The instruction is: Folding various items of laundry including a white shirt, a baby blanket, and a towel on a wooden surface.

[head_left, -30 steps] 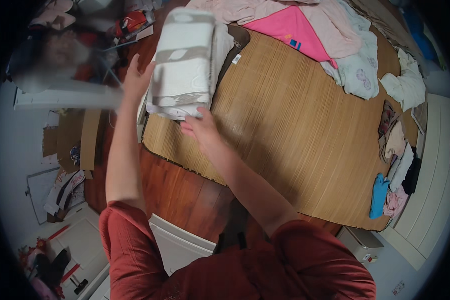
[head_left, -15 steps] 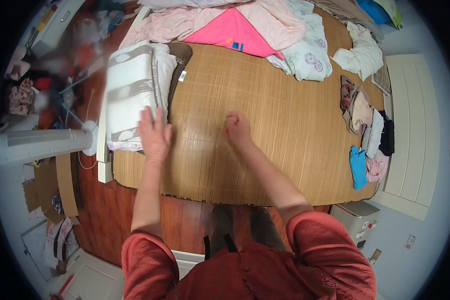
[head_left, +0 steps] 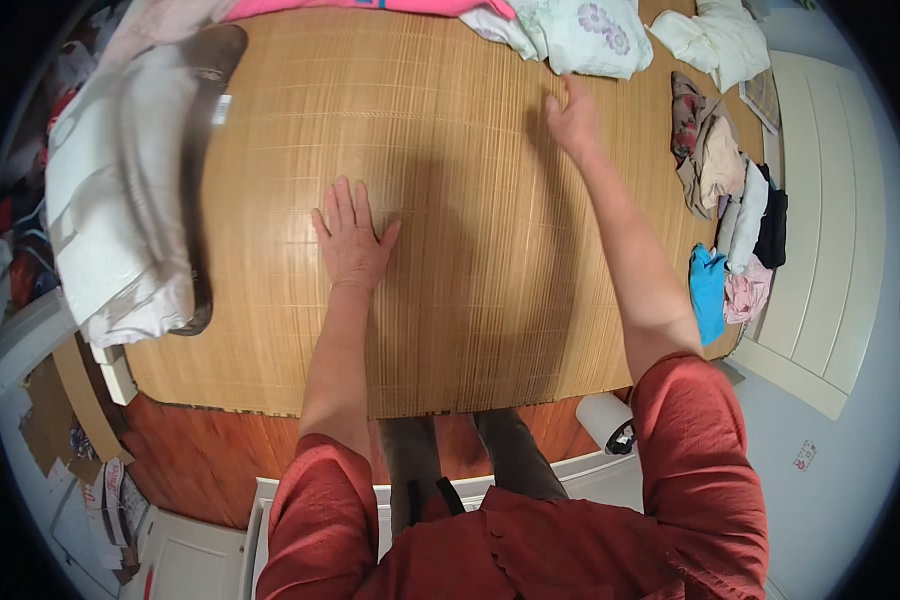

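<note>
Broad mat (head_left: pixel 270 250) surrounds left hand (head_left: pixel 354 240), edges (head_left: pixel 220 407) well apart.

**Arm posture: left hand (head_left: pixel 353 252) splayed, right hand (head_left: pixel 576 128) farther forward**

Left forearm (head_left: pixel 336 345) runs forward and leans slightly right; wrist about in line with it. Back of hand faces up, fingers (head_left: pixel 344 200) fanned, thumb out to the right. Contact under the palm: cannot be judged.

Right forearm (head_left: pixel 632 260) slants forward and inward from the elbow. One finger extends ahead, thumb stands apart on the inner side; remaining fingers unclear. Hands well apart from each other.
</note>
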Motion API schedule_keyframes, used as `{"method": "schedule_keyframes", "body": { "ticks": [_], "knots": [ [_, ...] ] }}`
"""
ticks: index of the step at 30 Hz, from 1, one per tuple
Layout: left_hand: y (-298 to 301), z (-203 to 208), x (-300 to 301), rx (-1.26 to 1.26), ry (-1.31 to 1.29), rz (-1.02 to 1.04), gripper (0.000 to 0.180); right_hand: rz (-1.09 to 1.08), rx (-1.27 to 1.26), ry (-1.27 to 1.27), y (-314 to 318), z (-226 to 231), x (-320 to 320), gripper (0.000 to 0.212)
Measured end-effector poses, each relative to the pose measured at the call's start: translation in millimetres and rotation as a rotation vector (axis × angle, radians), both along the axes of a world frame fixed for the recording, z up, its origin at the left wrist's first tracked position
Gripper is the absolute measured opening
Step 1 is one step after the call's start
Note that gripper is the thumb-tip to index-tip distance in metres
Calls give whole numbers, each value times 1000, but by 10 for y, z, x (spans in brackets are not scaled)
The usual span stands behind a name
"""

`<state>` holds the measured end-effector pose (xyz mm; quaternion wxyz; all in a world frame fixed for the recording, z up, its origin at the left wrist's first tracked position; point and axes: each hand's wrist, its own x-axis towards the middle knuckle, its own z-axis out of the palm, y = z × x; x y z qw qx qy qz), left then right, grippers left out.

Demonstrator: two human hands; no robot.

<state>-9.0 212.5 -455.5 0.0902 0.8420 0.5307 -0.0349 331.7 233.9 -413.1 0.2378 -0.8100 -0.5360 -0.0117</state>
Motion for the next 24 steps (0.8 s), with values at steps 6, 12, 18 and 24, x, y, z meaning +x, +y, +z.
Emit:
{"method": "schedule_keyframes", "body": {
  "ticks": [6, 12, 18, 24],
  "knots": [
    [-35, -71, 63, -6, -32, 46, 67, 123, 172, -145, 829, -63, 120, 30],
    [-102, -97, -37, -20, -66, 50, 67, 356, 46, 40, 1600, -64, -107, 55],
    [-62, -98, 29, -17, -120, 46, 68, 178, 39, 54, 1807, -184, -181, 21],
    [-56, -117, -27, -3, -106, 45, 68, 263, 181, 218, 1484, -14, -631, 28]
  ]
}}
